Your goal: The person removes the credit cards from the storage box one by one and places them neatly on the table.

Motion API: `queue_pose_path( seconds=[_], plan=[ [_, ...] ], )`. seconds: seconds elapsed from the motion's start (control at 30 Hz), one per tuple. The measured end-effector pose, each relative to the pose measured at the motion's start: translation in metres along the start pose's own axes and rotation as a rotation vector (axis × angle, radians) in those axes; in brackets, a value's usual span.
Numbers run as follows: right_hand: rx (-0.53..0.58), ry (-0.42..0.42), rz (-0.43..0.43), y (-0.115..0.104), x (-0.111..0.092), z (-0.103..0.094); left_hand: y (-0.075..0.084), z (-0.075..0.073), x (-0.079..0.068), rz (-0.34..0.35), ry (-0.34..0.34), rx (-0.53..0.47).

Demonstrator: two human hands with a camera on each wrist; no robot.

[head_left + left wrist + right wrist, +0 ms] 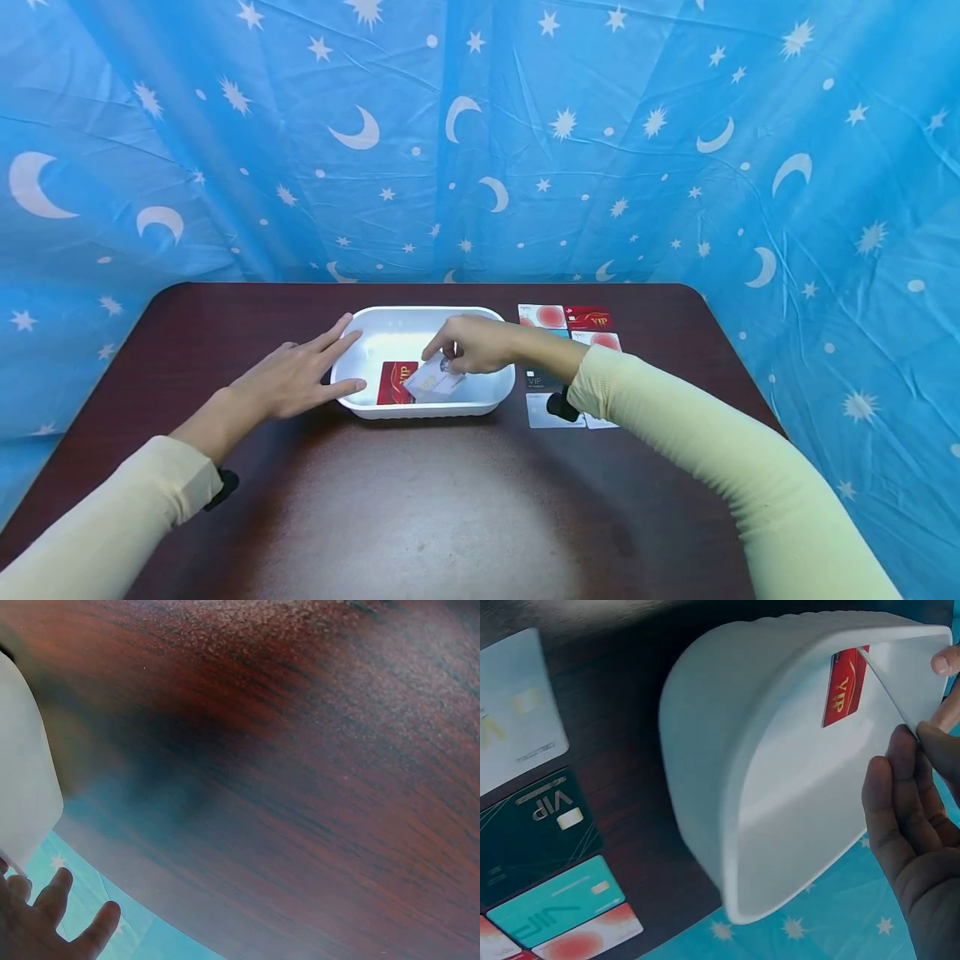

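Note:
My right hand pinches a white card between thumb and fingers, inside the white plastic tray. In the right wrist view that card shows almost edge-on, its far end at a red VIP card in the tray. The head view has the red VIP card lying on the tray's floor, partly overlapped by the white one. At the tray's left end rests my left hand, fingers spread and fairly straight along the rim. Only some of the left hand's fingers appear in the left wrist view.
Right of the tray, several cards lie in rows on the dark wooden table, among them a red VIP card, a dark green card and a teal card. My right forearm covers part of them. A blue curtain hangs behind.

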State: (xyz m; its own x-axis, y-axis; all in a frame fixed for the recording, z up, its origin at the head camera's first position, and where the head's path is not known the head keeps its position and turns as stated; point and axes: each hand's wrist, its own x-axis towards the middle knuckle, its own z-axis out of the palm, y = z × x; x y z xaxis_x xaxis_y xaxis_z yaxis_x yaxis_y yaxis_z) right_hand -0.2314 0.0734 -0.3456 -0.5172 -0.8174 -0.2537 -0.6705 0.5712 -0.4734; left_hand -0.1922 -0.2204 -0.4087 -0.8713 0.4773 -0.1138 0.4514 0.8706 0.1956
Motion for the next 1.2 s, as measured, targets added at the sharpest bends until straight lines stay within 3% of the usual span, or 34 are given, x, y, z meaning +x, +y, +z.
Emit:
queue_pose_path(
  seconds=[0.23,0.63,0.9,1.2],
  plan=[
    [0.072,0.096,0.057,0.007,-0.021,-0.004,0.0,0.001,0.0,-0.008,-0.002,-0.007],
    [0.211,0.352,0.049,0.024,-0.063,-0.005,0.001,0.001,0.0,-0.004,0.003,-0.007],
    [0.287,0.396,0.053,0.032,-0.094,-0.009,0.001,0.001,-0.001,-0.003,0.003,-0.008],
    [0.374,0.399,0.058,0.039,-0.129,0.005,0.001,0.0,-0.001,-0.006,0.007,-0.006]
  ],
)
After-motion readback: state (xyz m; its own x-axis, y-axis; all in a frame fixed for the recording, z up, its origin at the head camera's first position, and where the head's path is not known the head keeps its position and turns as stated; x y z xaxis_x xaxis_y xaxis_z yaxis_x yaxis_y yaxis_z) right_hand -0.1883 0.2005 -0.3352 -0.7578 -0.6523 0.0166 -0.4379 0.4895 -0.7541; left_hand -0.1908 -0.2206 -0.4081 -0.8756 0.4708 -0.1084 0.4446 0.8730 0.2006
